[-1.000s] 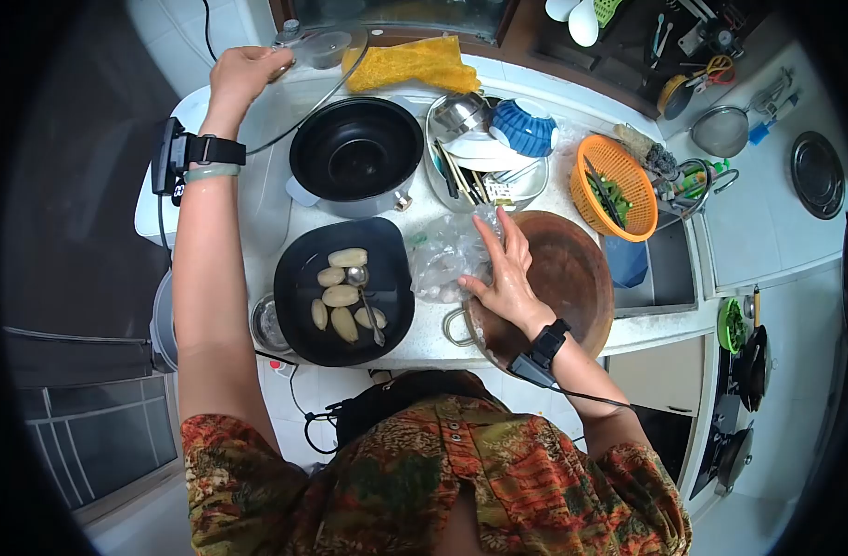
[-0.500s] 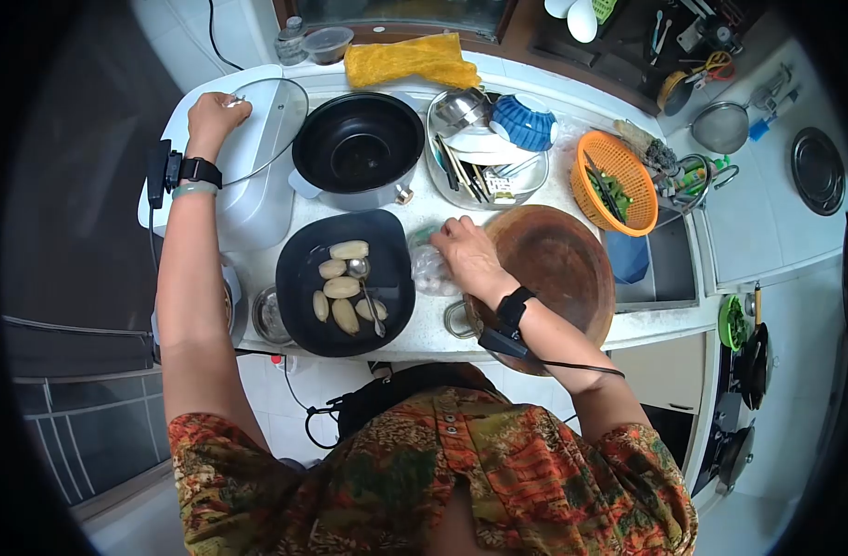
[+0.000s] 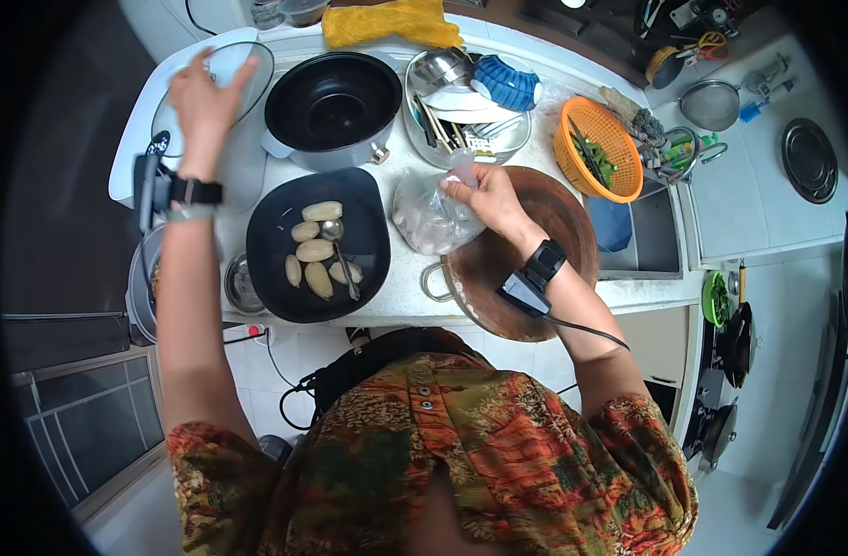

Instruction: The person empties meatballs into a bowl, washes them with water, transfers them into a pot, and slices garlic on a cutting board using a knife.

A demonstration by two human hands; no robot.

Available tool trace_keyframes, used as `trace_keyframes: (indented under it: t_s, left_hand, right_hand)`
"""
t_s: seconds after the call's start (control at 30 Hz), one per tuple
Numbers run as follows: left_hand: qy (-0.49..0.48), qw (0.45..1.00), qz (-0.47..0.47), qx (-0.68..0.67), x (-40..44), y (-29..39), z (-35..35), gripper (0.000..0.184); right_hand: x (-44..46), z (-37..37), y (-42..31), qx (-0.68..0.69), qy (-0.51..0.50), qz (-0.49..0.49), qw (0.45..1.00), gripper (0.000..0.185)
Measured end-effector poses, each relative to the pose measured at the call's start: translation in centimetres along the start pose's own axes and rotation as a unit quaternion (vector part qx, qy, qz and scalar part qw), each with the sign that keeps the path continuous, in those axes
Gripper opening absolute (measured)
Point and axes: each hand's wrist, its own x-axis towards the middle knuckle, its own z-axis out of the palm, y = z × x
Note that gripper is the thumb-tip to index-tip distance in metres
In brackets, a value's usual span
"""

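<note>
My right hand grips the gathered top of a clear plastic bag with pale contents that I cannot make out. The bag hangs between the dark pan and the round wooden board. My left hand, slightly blurred, has its fingers spread and holds nothing. Beneath it a glass lid lies on the white appliance. The dark square pan contains several peeled pale root pieces and a metal spoon. Behind the pan stands an uncovered black-lined pot.
A bowl of dishes and chopsticks stands at the back, beside an orange basket of green vegetables. The sink is to the right. A small glass bowl sits left of the pan. A yellow cloth lies along the back ledge.
My right hand has taken hold of the plastic bag and raised it off the counter. My left hand has let go of the glass lid's knob and opened. The view has shifted slightly.
</note>
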Motion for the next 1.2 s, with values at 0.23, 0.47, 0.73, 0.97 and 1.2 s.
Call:
trace_keyframes:
  t_s: [0.23,0.47,0.73,0.97,1.2]
  left_hand:
    - [-0.432,0.686,-0.32,-0.491,-14.0,11.9,0.7,0.051]
    - [-0.438,0.57,-0.403,-0.566,-18.7,15.8,0.8,0.088]
    - [-0.4,0.155,-0.43,-0.795,-22.3,17.5,0.5,0.076]
    - [-0.342,0.21,-0.478,-0.782,-26.2,15.3,4.6,0.051]
    - [-0.389,0.155,-0.415,-0.808,-30.3,13.2,6.2,0.048]
  right_hand:
    - [-0.9,-1.2,-4.9,0.17,0.0,0.009,0.985,0.017]
    - [-2.1,-3.2,-12.1,0.292,0.011,-0.039,0.955,0.019]
    - [-3.5,-2.0,-13.2,0.343,-0.028,-0.05,0.937,0.021]
    - [-4.8,-1.2,-10.9,0.379,-0.111,-0.096,0.914,0.033]
    - [-6.9,-2.7,-10.6,0.433,-0.102,-0.092,0.891,0.034]
